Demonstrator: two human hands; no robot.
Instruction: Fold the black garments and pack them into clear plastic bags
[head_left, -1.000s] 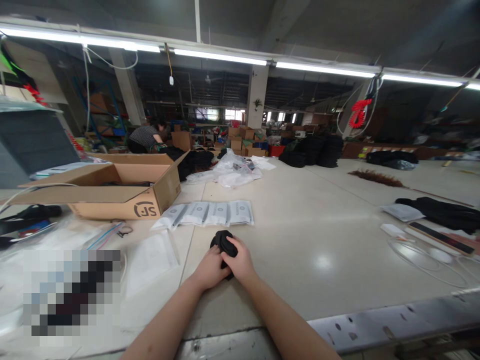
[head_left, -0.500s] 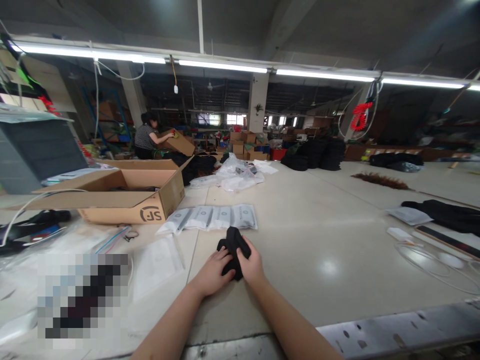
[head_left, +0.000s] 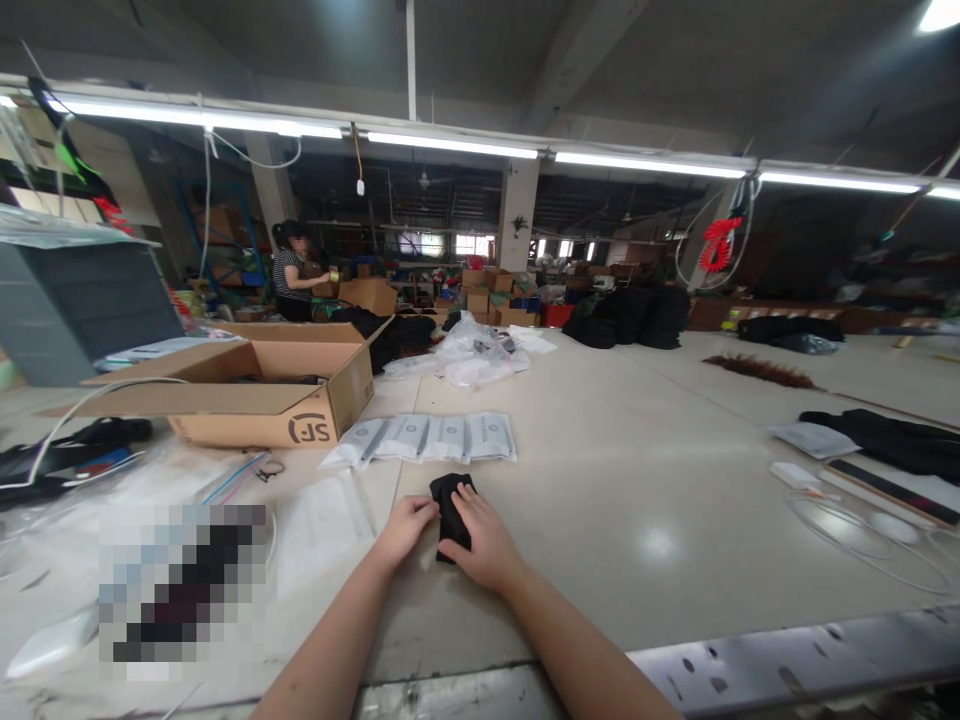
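A folded black cloth item point(head_left: 448, 540) lies on the pale tabletop in front of me, now a compact rectangle. My right hand point(head_left: 486, 538) rests on top of it, fingers spread and pressing down. At its left edge, my left hand point(head_left: 409, 528) has its fingers curled together and pinching the fabric's side. Just beyond stands a row of several filled white printed pouches point(head_left: 448, 438), side by side. Flat white pouches point(head_left: 321, 525) lie to the left of my left hand.
An open cardboard box point(head_left: 255, 430) stands at left, near a grey bin point(head_left: 90, 310). Clear plastic bags point(head_left: 480, 355) and black fabric stacks point(head_left: 637, 312) lie farther back. A phone point(head_left: 896, 490) and white cable point(head_left: 847, 545) are at right. Another person point(head_left: 292, 275) works behind the table.
The black cloth has gone from raised and bunched to flat and folded. My right hand has moved from gripping its side to lying on top; my left has shifted to its left edge.
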